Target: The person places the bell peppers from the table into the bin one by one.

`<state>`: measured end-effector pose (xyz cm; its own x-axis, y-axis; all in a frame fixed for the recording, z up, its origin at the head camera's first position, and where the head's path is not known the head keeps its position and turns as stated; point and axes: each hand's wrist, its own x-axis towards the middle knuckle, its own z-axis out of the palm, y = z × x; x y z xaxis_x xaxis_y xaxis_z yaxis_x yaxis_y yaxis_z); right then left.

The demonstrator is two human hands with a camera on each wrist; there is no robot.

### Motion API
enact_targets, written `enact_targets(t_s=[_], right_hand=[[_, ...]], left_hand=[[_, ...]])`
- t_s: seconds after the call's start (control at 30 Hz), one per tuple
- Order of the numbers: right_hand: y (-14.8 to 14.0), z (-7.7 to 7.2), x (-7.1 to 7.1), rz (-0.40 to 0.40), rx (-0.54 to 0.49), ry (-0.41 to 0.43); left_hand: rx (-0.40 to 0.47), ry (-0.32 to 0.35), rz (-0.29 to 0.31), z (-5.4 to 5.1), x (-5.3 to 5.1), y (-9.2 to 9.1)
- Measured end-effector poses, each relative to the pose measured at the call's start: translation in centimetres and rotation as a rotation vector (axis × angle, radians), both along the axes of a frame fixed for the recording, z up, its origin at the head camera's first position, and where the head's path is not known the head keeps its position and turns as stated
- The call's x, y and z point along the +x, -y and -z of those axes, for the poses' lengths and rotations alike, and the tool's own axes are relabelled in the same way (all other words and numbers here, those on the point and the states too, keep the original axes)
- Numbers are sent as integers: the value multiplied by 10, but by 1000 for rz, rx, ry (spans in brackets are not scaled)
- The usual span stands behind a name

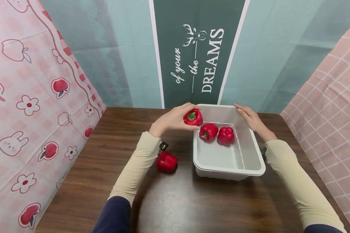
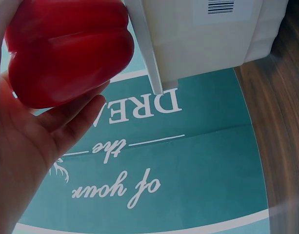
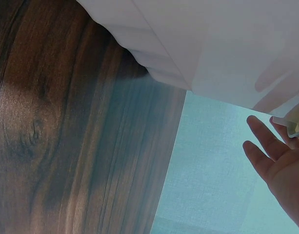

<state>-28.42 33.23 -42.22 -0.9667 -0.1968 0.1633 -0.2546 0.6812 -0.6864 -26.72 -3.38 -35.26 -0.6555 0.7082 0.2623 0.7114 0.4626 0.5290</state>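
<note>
Seemingly mid-loading, the left hand curls its fingers round a red pepper at ten o'clock of the white tub; the right hand, fingers extended, touches two o'clock. Next, likely: lower inside, release.

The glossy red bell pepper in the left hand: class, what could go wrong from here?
The held pepper in the left hand is close to the rim of the light-grey rectangular plastic bin, so it might catch there and drop.
Released too high, it could strike the two red peppers inside.
The loose red pepper on the brown wood-grain table lies near the left cream sleeve, so that arm might knock it.
</note>
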Motion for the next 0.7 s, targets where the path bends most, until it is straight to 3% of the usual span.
enact_targets(t_s=[0.7], right_hand=[[-1, -3, -3, 2, 1, 0]], left_hand=[[3, -12, 27, -2, -2, -6]])
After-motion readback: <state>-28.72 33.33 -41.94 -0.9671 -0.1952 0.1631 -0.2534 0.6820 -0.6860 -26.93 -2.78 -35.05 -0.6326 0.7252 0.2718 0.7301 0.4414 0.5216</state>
